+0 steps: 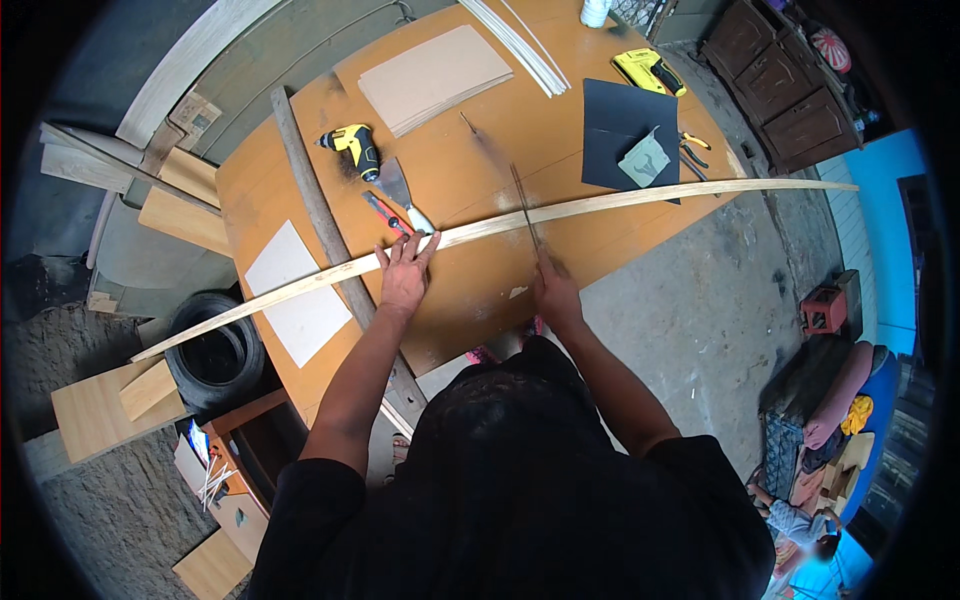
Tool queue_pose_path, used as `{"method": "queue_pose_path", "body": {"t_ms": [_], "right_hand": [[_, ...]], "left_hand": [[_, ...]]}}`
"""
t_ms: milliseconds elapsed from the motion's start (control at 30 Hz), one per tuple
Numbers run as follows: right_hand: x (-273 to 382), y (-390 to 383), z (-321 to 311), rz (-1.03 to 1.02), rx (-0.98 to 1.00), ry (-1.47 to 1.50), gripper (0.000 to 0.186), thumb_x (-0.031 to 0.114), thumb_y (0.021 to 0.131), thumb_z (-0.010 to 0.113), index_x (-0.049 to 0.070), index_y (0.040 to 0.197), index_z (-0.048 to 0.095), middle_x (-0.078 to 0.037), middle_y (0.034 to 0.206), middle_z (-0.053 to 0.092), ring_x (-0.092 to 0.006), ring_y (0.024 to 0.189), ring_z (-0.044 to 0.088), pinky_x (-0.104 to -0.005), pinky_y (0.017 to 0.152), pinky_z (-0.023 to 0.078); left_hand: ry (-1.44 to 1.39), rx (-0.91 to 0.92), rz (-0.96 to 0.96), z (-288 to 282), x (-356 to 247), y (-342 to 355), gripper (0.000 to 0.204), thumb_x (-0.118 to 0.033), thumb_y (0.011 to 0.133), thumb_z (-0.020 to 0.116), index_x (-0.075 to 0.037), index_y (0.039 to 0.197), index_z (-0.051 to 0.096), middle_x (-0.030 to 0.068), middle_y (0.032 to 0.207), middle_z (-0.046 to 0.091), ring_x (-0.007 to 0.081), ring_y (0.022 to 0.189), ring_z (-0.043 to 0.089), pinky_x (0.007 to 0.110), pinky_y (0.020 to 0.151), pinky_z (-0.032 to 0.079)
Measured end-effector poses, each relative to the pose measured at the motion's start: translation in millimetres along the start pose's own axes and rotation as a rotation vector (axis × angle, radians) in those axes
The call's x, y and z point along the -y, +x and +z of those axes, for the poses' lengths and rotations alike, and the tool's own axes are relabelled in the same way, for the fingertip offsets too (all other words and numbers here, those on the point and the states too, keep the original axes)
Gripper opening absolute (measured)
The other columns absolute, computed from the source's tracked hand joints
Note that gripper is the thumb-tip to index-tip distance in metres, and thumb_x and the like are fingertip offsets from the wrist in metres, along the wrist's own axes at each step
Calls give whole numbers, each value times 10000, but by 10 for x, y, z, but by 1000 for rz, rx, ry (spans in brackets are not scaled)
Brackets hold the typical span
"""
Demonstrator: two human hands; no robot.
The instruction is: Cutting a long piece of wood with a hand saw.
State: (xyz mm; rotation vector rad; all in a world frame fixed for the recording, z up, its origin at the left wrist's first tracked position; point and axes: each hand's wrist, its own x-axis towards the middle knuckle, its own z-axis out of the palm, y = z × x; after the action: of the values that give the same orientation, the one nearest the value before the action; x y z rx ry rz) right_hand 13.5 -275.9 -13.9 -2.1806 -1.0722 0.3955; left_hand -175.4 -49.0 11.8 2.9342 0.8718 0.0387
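Note:
A long pale wooden strip [590, 208] lies across the orange worktable [450, 290], over a weathered wooden bar [307, 188]. My left hand [405, 278] lies on the strip with fingers spread. My right hand [555, 290] is shut on a thin dark saw [525, 210], which crosses the strip. Beyond my left hand are a putty knife [395, 188], a red cutter [385, 212] and a yellow-black drill [355, 150]. A white sheet [292, 285] lies at left.
Brown boards [430, 75], white rods [515, 45], a black sheet [625, 110], a yellow glue gun [645, 75] and pliers [695, 145] are on the table. A tire [190, 375] sits left; a cabinet [770, 60] upper right; a person [795, 520] on a couch lower right.

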Motion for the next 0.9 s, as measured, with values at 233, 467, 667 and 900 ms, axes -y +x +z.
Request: {"method": "queue_pose_path", "body": {"t_ms": [233, 467, 667, 900], "right_hand": [[-60, -552, -94, 20, -22, 123, 486, 164, 937, 520, 54, 1402, 430, -284, 1047, 624, -434, 832, 637, -511, 738, 523], [-28, 10, 39, 62, 20, 46, 480, 161, 936, 520, 64, 1398, 439, -277, 1003, 629, -454, 823, 630, -530, 748, 516], [25, -574, -111, 96, 78, 121, 484, 165, 937, 509, 64, 1404, 428, -291, 1022, 625, -451, 820, 636, -527, 751, 520], [-47, 89, 26, 4, 11, 27, 478, 165, 947, 497, 46, 1403, 422, -301, 1074, 615, -441, 844, 639, -516, 750, 523]], "left_hand": [[5, 1, -1, -15, -9, 11, 603, -96, 890, 490, -311, 1449, 424, 46, 1400, 457, 280, 1287, 408, 689, 1087, 177], [9, 19, 3, -25, -16, 25, 604, -105, 895, 491, -316, 1455, 411, 46, 1401, 456, 278, 1283, 410, 688, 1092, 171], [16, 7, -12, 1, 6, -1, 606, -102, 893, 493, -313, 1455, 412, 46, 1389, 464, 276, 1291, 406, 694, 1092, 163], [-2, -9, 7, -7, -23, 5, 615, -89, 887, 496, -309, 1455, 413, 50, 1385, 469, 283, 1282, 416, 695, 1086, 169]]}}
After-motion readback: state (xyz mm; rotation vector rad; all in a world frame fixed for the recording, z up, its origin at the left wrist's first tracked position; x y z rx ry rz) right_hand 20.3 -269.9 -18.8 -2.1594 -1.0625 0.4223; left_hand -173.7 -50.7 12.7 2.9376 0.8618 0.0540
